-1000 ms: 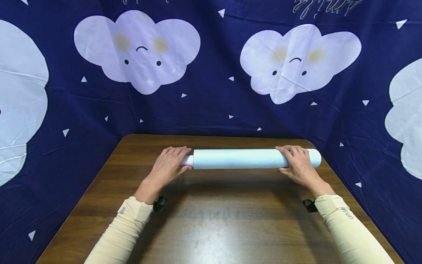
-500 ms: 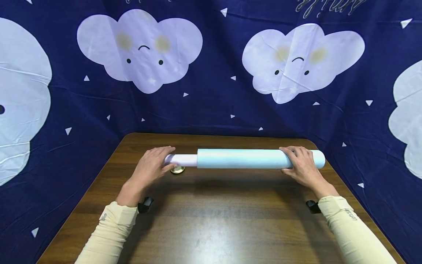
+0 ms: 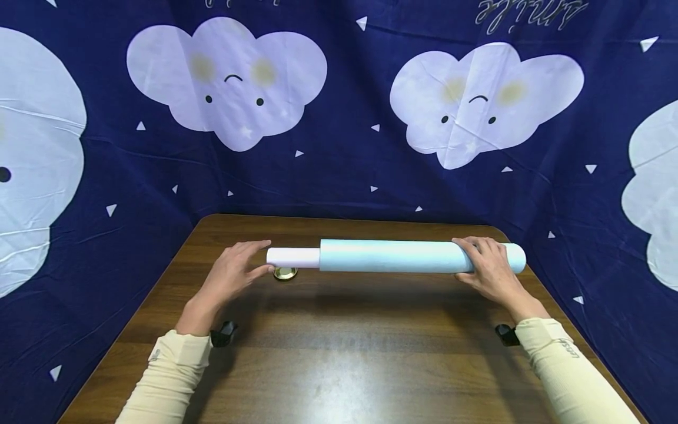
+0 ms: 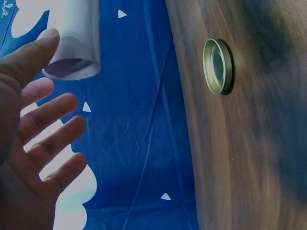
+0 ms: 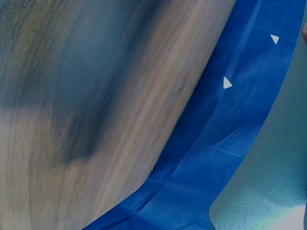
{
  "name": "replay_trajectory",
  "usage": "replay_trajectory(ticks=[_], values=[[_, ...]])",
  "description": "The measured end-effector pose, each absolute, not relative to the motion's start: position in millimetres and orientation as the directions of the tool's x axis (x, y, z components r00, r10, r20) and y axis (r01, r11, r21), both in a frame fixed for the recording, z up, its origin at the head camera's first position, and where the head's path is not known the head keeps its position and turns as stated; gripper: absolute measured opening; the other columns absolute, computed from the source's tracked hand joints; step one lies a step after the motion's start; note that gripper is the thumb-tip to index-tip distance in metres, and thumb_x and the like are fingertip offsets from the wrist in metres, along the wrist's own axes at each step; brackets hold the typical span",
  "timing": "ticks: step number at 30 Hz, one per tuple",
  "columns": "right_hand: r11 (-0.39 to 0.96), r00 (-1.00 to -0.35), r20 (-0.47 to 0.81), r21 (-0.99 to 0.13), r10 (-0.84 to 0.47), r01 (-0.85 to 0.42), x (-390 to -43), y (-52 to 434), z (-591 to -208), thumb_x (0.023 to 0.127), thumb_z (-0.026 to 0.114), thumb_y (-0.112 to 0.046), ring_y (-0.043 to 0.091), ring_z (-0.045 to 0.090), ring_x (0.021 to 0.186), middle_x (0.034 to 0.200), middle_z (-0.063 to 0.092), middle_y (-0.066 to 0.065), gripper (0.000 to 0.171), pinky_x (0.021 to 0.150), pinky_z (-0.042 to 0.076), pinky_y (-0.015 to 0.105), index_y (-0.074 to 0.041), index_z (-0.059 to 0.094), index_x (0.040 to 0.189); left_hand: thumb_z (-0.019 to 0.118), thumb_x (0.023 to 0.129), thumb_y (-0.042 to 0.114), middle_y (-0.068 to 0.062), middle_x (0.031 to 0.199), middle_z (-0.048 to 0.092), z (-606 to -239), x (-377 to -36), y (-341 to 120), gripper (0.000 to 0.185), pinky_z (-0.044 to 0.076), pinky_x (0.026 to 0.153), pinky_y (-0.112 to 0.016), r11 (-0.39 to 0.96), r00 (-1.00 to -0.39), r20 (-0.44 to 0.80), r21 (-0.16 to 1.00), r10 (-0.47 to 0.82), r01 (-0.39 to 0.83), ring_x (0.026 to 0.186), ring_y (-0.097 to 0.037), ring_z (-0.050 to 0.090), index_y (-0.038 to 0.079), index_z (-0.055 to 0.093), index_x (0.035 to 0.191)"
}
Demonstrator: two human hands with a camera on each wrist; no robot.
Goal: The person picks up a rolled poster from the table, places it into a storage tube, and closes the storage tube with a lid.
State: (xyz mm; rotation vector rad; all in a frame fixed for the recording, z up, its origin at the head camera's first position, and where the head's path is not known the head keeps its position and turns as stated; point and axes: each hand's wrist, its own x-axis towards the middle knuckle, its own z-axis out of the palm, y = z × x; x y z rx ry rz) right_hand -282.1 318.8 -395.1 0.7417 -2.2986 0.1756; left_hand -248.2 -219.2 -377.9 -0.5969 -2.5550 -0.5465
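Observation:
A light-blue tube (image 3: 386,255) is held level above the table by my right hand (image 3: 489,265), which grips it near its right end. Out of its left end sticks a thinner white roll (image 3: 293,258), whose hollow end shows in the left wrist view. My left hand (image 3: 225,280) is just left of that end, thumb and fingers spread; whether the thumb touches the roll I cannot tell. Below the roll a round gold lid (image 4: 218,67) lies on the table. In the right wrist view the tube (image 5: 264,167) fills the right side, with most of the right hand out of frame.
The brown wooden table (image 3: 339,347) has rounded far corners. Behind it and along both sides hangs a dark blue cloth (image 3: 339,165) printed with white clouds and small triangles.
My left hand has drawn the white roll leftward out of the light-blue tube, then let go and moved slightly off its end. The gold lid has come into view. My right hand keeps its grip.

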Motion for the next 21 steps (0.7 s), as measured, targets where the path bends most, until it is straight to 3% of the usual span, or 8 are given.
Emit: replay_trajectory(ticks=[14,21], values=[[0.819,-0.583,0.664,0.077,-0.468,-0.569,-279.7,319.8,-392.4,0.051,0.088,-0.022,0.040,0.051,0.099,0.112,0.057,0.017,0.083,0.080,0.035,0.055,-0.009,0.055,0.126,0.076,0.078,0.022,-0.015,0.126,0.062,-387.2,-248.6,-221.8,0.053,0.042,0.094,-0.054,0.759,-0.858,0.459,0.466,0.232,0.455,0.112,-0.036,0.058,0.012,0.057,0.127],[0.818,-0.587,0.664,0.065,-0.463,-0.572,-279.6,319.1,-390.8,0.051,0.088,-0.021,0.039,0.050,0.101,0.114,0.057,0.017,0.083,0.080,0.035,0.054,-0.010,0.055,0.126,0.076,0.077,0.018,-0.016,0.124,0.063,-388.8,-247.3,-223.7,0.052,0.045,0.091,-0.054,0.709,-0.855,0.470,0.526,0.217,0.469,0.112,-0.037,0.059,0.012,0.059,0.125]])
